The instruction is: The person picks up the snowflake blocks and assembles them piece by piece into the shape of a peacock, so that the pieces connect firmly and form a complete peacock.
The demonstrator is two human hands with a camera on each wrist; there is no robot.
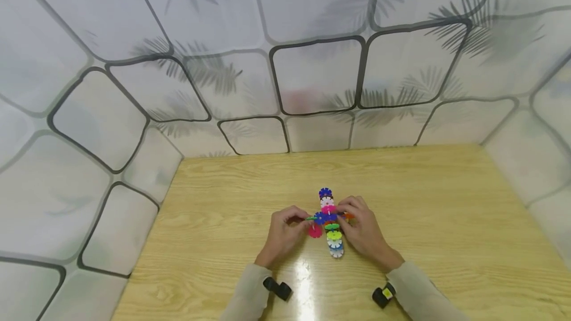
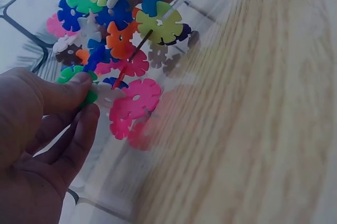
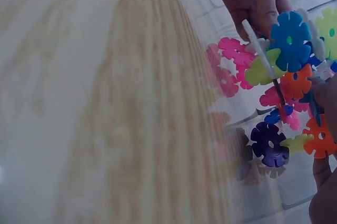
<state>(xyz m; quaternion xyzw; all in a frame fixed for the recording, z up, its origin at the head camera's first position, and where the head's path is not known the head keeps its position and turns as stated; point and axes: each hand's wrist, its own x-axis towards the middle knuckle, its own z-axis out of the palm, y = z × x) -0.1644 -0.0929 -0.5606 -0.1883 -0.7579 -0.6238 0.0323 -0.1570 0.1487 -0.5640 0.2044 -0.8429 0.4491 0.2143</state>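
Observation:
A model built of interlocking plastic flower discs (image 1: 333, 236) lies between the two hands in the head view, its main row of discs running away from the person, with shorter arms on both sides. On its left, my left hand (image 1: 285, 232) pinches a green flower disc (image 2: 90, 95) between thumb and fingers. Beside that disc hang pink discs (image 2: 138, 98), just above the tabletop. My right hand (image 1: 363, 229) grips the model's right side, its fingers at an orange disc (image 3: 319, 138). A purple disc (image 3: 269, 144) joins on through a yellow-green one (image 3: 298, 143).
The wood-grain table (image 1: 214, 192) extends around both hands and reflects light near the front. Behind it and to the left stands a patterned cloth wall (image 1: 316, 73). Black camera straps sit at both wrists (image 1: 277, 289).

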